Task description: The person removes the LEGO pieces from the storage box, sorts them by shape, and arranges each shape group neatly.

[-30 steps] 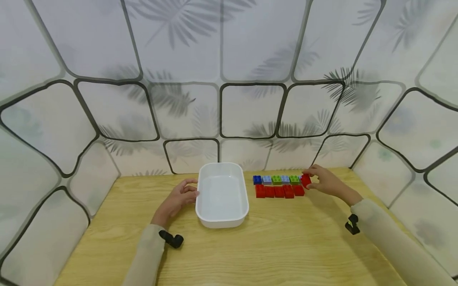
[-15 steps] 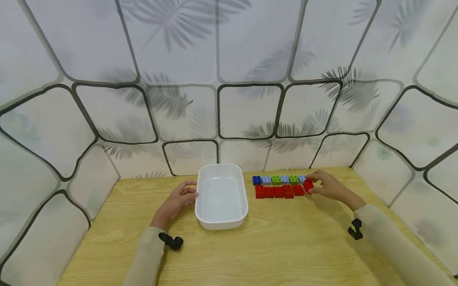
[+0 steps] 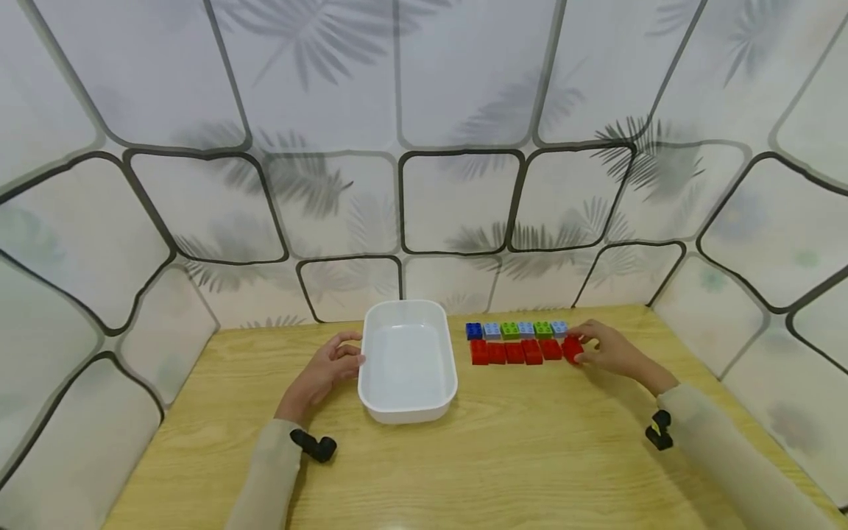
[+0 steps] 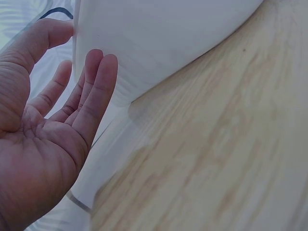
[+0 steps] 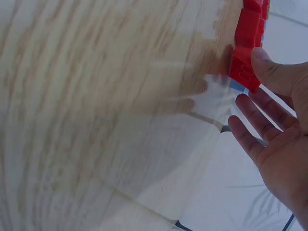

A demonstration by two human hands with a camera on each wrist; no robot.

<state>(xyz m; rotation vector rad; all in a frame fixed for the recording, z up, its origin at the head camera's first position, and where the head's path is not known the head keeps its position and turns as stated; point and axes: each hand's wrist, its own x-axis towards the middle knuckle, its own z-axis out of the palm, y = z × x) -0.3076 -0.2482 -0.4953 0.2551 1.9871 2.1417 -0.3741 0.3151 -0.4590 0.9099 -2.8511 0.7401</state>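
Observation:
My right hand [image 3: 616,355] pinches a red toy building brick [image 3: 573,352] between thumb and fingers, at the right end of a row of red bricks [image 3: 514,353]. In the right wrist view this brick [image 5: 244,71] sits slightly turned against its neighbour, its underside hollows facing the camera. Behind runs a row of studded bricks [image 3: 509,330] in dark blue, light blue and green. My left hand [image 3: 323,374] rests by the left side of a white tray [image 3: 407,417]. In the left wrist view, its thumb touches the tray edge [image 4: 144,43], with the other fingers fairly straight.
Everything stands on a light wooden table [image 3: 503,456]. A patterned curtain or cloth wall [image 3: 457,199] closes off the back and both sides, close behind the tray and bricks.
The right hand has brought its red brick down from near the back row to the red row's right end, uncovering the last light blue brick. The left hand stays at the tray.

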